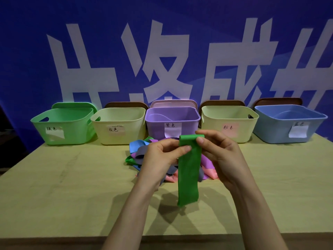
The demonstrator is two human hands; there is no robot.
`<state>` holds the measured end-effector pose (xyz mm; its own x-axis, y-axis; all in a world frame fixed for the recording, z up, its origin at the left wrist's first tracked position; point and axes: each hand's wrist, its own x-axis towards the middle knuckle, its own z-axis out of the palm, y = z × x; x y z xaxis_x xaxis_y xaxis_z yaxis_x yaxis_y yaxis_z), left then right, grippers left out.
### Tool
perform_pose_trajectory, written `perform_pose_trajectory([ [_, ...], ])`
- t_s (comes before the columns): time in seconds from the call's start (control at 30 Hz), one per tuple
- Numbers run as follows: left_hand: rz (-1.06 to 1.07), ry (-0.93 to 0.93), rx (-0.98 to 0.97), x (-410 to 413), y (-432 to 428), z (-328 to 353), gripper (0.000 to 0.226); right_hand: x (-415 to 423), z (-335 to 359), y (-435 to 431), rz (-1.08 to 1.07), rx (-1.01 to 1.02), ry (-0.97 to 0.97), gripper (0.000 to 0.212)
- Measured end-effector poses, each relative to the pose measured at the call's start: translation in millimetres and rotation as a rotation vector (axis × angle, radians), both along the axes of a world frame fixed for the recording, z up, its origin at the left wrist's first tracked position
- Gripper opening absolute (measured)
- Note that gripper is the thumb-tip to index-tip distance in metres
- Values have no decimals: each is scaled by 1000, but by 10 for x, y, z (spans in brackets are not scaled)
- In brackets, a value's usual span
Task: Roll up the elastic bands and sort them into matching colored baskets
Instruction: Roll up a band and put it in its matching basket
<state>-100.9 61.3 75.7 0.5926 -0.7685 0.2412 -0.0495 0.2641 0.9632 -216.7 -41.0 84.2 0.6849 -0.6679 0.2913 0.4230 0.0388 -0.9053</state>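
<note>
Handwritten slips name the baskets: 绿色 on the green basket (75, 130), 灰色 on the cream basket (133, 127), 紫色 on the purple basket (155, 129), 粉色 on the second cream basket (212, 130) — the blue basket (273, 130) has a slip too unclear to read. Above the table (72, 186), the left grip (162, 156) and right grip (218, 150) pinch the green band (190, 168) at its curled top; the rest hangs before the pile of bands (138, 150).

1. The left grip (162, 156) is raised above the table, thumb and forefinger pinching the top end of a green elastic band (189, 174).
2. The right grip (219, 150) pinches that same end from the other side, fingers curled.
3. Both bare forearms reach forward and converge.
</note>
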Motion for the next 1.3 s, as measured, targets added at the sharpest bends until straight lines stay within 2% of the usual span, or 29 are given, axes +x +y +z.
perform_pose_trajectory([
  [0.13, 22, -42, 11, 21, -10, -1, 14, -12, 2, -9, 54, 44, 4, 24],
  [0.23, -4, 5, 10, 13, -13, -18, 15, 13, -40, -47, 36, 13, 12, 50],
  [0.33, -7, 42, 10, 2, -13, -36, 15, 46, -83, -55, 31, 41, -2, 60],
  [0.4, -11, 46, 19, 0, -9, -48, 17, 55, -85, -30, 35, 77, -19, 56],
  [0.5, -26, 78, 19, 4, -1, -60, 22, 52, -84, 8, 27, 99, -5, 26],
  [0.53, -26, 91, 19, 5, 1, -58, 26, 51, -88, 14, 19, 93, 8, 22],
  [0.77, -35, 186, 65, 2, 35, -68, 35, 3, -79, 36, -114, -228, 49, 26],
  [0.9, -31, 169, 126, -39, 54, -40, 42, -23, -79, 34, -128, -336, 69, 30],
  [1.0, -3, 149, 112, -53, 41, -46, 43, -39, -80, 34, -125, -352, 86, 34],
  [1.13, 34, 183, 58, -70, 18, -51, 52, -52, -149, 0, -76, -259, 162, 42],
  [1.3, 49, 194, 34, -78, -24, -137, 31, -81, -169, -38, -57, -200, 188, 29],
])
